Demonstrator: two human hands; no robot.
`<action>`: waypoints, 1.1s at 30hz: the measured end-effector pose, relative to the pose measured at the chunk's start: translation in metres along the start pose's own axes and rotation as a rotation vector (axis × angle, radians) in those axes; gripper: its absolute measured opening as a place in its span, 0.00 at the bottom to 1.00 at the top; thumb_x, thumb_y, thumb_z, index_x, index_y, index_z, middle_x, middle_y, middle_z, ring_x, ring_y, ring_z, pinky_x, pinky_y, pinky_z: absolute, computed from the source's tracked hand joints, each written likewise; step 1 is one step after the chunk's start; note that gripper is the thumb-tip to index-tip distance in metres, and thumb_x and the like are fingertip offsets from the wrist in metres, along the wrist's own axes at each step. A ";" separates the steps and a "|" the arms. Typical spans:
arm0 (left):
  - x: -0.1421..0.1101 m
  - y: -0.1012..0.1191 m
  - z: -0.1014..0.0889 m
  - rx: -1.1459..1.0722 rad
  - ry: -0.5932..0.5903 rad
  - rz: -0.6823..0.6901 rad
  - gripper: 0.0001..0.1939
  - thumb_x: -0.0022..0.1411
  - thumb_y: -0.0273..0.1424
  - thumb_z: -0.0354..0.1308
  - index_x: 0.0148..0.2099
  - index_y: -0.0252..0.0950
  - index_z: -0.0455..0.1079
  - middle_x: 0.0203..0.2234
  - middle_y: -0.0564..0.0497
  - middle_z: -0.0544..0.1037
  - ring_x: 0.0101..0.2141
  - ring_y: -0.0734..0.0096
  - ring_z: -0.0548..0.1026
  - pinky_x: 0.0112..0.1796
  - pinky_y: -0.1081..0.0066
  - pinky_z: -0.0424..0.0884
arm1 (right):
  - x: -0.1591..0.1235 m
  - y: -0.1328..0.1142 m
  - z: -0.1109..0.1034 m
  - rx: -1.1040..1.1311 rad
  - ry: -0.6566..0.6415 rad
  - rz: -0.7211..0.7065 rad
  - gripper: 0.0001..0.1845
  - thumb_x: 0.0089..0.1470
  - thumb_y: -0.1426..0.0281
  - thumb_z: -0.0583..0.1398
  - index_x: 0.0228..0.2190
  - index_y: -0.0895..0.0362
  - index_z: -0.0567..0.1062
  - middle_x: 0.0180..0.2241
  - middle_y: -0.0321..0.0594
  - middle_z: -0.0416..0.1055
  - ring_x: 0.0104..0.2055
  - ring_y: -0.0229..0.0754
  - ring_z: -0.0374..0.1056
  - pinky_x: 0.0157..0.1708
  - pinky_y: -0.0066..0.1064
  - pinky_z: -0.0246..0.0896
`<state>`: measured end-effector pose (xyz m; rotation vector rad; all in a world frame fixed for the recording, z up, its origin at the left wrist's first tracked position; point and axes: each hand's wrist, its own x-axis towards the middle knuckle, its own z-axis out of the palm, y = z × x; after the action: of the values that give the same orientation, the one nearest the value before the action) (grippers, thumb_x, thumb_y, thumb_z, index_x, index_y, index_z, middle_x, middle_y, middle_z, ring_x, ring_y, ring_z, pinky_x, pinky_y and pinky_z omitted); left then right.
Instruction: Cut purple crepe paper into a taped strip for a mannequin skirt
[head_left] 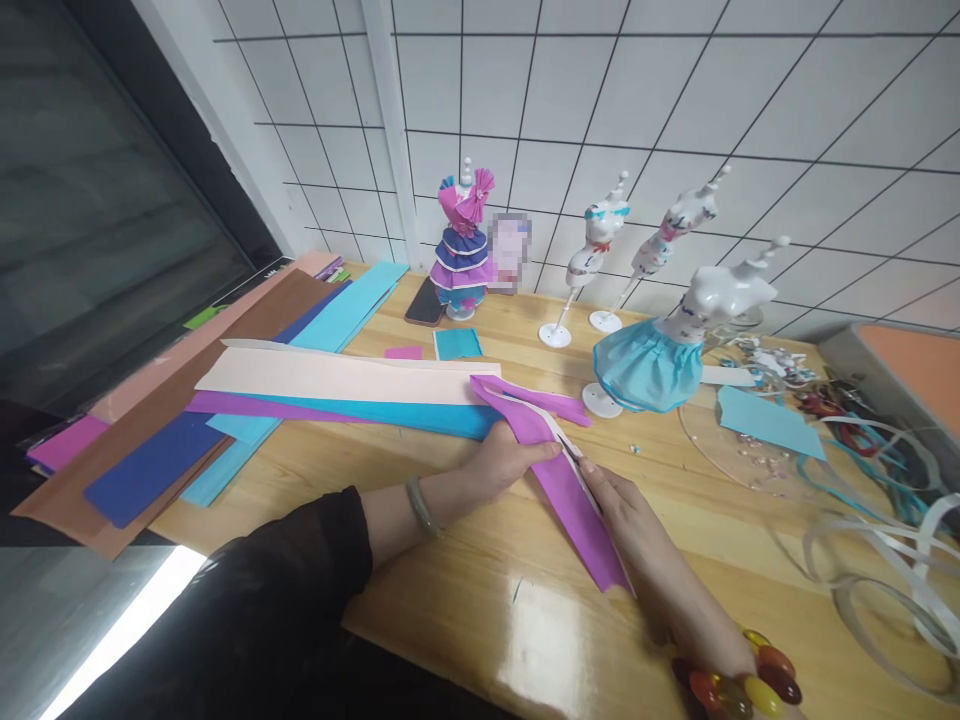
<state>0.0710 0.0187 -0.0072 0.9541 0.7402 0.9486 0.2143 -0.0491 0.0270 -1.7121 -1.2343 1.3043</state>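
Observation:
My left hand (501, 460) is closed on a long purple strip of crepe paper (577, 520), with the thumb on top. A thin white edge runs along the strip, and a narrower purple piece (555, 400) branches off beyond my fingers. Closed as well, my right hand (619, 500) is at the strip's right edge. From its fingertips a slim dark blade (568, 450), apparently of scissors, lies between the two purple parts. Its handles are hidden in the hand. Cream paper (345, 372) and blue paper (420, 415) lie just left of my left hand.
Brown paper (292, 295), dark blue paper (154, 470) and light blue paper (352, 305) overlap at left. Along the wall stand a mannequin in a layered dress (461, 255), a phone (427, 302) and a mannequin in a turquoise skirt (649, 365). Ribbons (892, 560) curl at right.

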 end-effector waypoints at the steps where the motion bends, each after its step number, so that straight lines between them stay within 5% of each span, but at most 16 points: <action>1: 0.000 0.001 0.000 -0.004 0.004 -0.005 0.14 0.46 0.31 0.66 0.36 0.31 0.70 0.32 0.47 0.75 0.34 0.66 0.71 0.38 0.65 0.67 | 0.000 0.000 0.000 0.005 -0.010 -0.001 0.27 0.52 0.49 0.52 0.35 0.59 0.76 0.28 0.39 0.75 0.30 0.45 0.66 0.29 0.31 0.60; 33: 0.001 0.015 0.003 -0.121 0.042 -0.016 0.16 0.44 0.28 0.66 0.38 0.31 0.69 0.33 0.47 0.74 0.37 0.63 0.72 0.41 0.62 0.67 | 0.004 0.005 -0.004 0.023 -0.073 0.018 0.26 0.51 0.49 0.53 0.32 0.59 0.76 0.26 0.38 0.74 0.29 0.44 0.68 0.30 0.30 0.62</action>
<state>0.0693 0.0220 0.0073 0.8234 0.7160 0.9908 0.2200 -0.0463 0.0227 -1.6767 -1.2429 1.3972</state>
